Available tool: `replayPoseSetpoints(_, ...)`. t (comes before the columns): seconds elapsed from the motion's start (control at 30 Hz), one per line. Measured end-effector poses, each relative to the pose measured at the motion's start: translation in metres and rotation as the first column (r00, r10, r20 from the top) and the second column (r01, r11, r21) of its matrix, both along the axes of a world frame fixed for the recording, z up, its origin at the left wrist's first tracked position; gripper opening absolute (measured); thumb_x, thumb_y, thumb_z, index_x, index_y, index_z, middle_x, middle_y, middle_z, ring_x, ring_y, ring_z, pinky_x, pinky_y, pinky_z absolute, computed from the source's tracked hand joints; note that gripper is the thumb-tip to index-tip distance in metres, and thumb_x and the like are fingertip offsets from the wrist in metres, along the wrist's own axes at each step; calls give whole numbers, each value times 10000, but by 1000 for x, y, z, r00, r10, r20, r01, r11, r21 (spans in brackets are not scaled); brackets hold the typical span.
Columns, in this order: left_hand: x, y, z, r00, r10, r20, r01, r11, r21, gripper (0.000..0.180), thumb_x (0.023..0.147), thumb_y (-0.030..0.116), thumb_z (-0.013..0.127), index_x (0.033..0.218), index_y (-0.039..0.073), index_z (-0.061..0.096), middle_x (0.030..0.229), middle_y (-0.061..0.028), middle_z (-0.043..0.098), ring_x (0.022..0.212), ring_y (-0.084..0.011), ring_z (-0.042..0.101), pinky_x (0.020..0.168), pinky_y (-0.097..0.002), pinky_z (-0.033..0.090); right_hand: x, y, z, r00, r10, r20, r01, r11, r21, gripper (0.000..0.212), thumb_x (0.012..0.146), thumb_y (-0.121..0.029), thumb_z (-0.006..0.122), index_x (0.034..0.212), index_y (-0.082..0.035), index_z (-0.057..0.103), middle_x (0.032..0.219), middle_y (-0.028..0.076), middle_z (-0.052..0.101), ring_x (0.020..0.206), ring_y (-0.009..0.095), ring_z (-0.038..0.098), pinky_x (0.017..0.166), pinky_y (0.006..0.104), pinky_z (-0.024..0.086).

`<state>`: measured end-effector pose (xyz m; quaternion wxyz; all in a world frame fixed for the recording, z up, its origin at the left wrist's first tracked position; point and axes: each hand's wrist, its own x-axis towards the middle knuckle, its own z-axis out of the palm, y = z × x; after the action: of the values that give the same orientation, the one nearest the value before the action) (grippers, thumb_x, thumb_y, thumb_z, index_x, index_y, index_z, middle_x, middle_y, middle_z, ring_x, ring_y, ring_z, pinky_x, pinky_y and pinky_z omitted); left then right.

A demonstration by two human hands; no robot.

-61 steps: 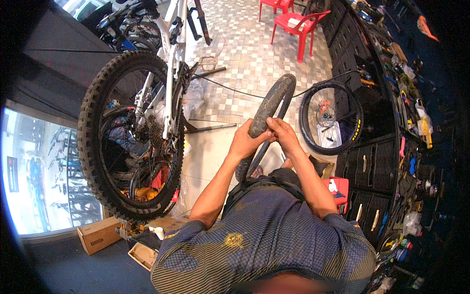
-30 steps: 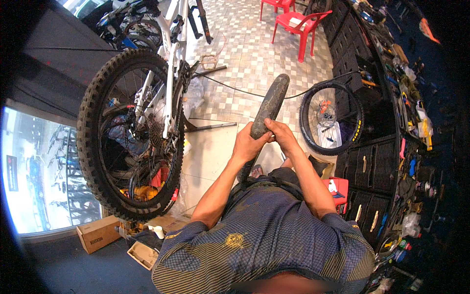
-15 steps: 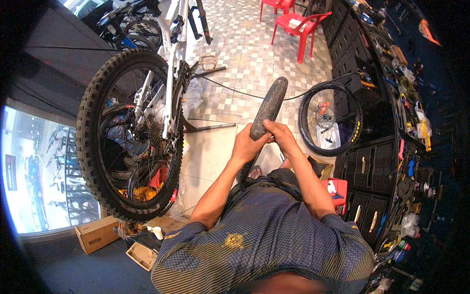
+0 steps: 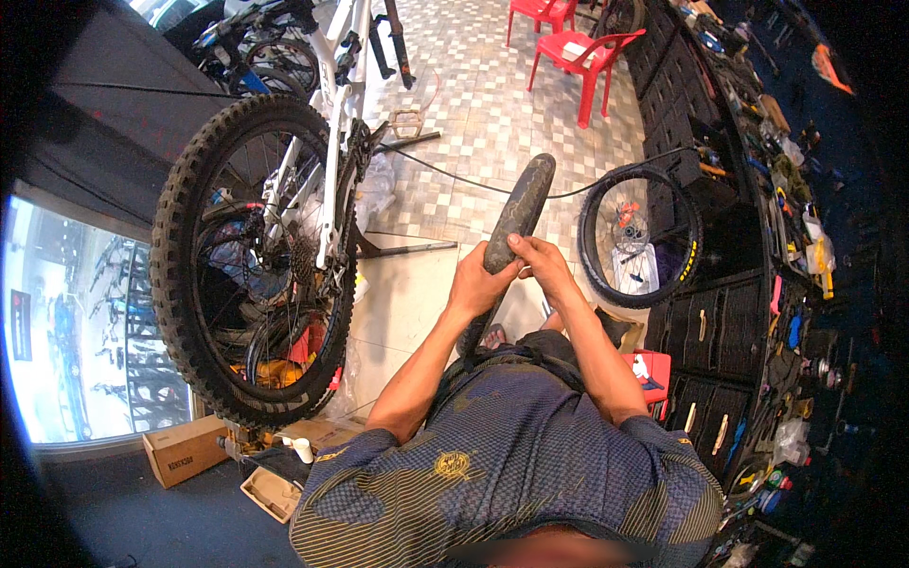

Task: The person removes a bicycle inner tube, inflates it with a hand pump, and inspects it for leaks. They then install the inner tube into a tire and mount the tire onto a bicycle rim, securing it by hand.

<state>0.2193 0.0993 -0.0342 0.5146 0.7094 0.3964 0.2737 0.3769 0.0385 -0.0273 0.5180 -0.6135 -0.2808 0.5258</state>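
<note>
In front of my chest, a rounded, dusty black inner tube (image 4: pixel 524 202) stands nearly edge-on, running from the floor side up toward my waist. My left hand (image 4: pixel 480 279) is wrapped round its left side. On the right side my right hand (image 4: pixel 543 265) grips it, thumb laid on the surface and fingers bent in close to the left fingertips. What lies between the fingertips is too small to make out. Part of the tube below my hands is hidden by them and by my left wrist.
At left stands a white bicycle (image 4: pixel 338 142) with a knobby rear tyre (image 4: pixel 180 275). To the right a wheel with a black tyre (image 4: pixel 589 248) rests by dark drawers (image 4: pixel 701 327). A black hose (image 4: pixel 454 176) crosses the tiled floor. Red chairs (image 4: pixel 589 66) stand farther off.
Both hands keep their hold on the inner tube, with only a slight shift of the fingers. The whole view has moved a little.
</note>
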Motion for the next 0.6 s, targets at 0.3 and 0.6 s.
replayPoseSetpoints(0.3, 1, -1, 4, 1000, -7, 4, 7, 1000, 16, 270, 907, 219, 792, 1037, 18, 664, 726, -15, 657, 565, -90, 606, 502, -277, 498, 3, 1, -2, 999, 36, 5, -36, 999, 19, 587, 924, -579, 698, 993, 3, 719, 800, 31, 633, 748, 116, 583, 679, 275, 460)
replayPoseSetpoints(0.6, 1, 0, 1, 1000, -2, 8, 2, 1000, 3, 267, 901, 211, 799, 1033, 19, 669, 733, -12, 661, 568, -86, 602, 509, -273, 495, 3, 1, -2, 999, 39, -9, -39, 999, -6, 603, 923, -588, 691, 1010, 8, 727, 804, 29, 641, 750, 118, 584, 689, 278, 465)
